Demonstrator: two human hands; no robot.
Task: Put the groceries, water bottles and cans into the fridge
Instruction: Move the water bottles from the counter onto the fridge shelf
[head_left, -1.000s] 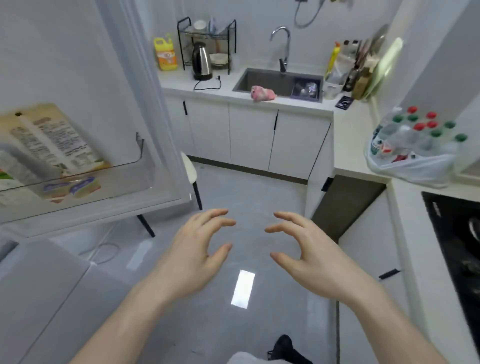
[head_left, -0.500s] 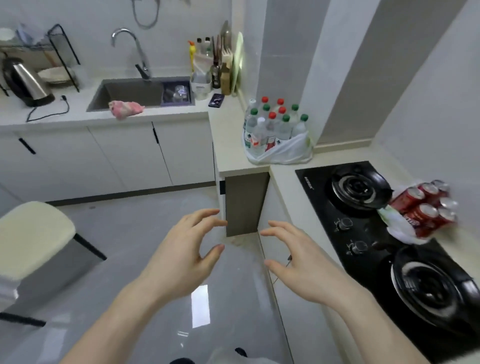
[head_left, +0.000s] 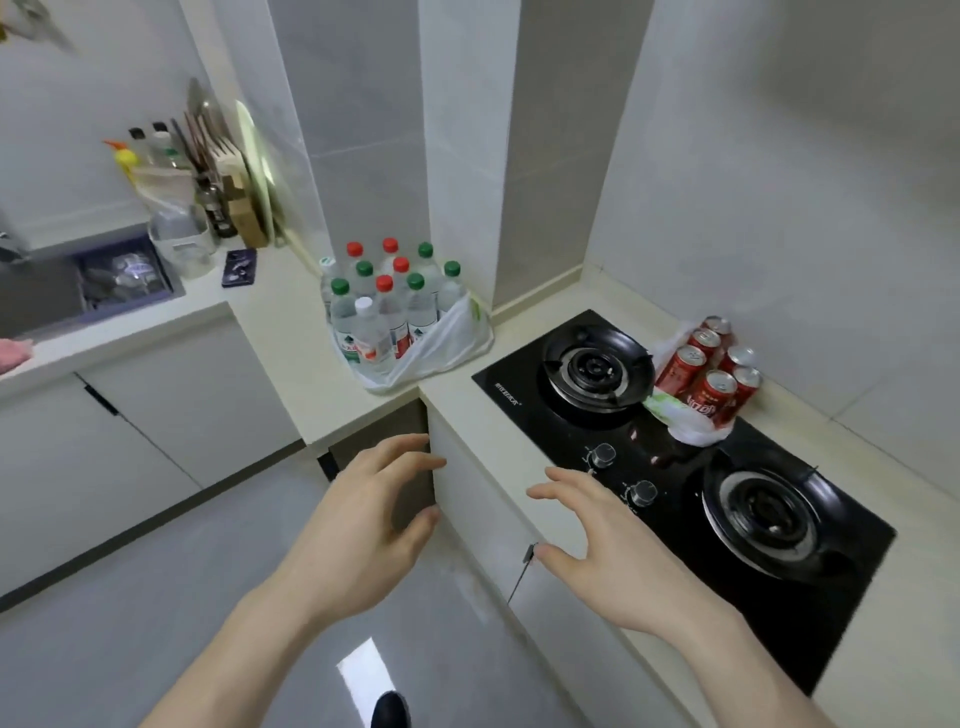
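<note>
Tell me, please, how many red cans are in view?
6 red cans, clustered on a white bag at the hob's far edge; others may be hidden.

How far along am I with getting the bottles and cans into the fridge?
Nothing looks put away yet. The water bottles are bunched in their plastic bag on the counter corner, and the red cans sit in another bag beside the stove. Nothing is in hand: your left hand and right hand are both empty, fingers spread. The fridge is out of view. All the loading is left.
</note>
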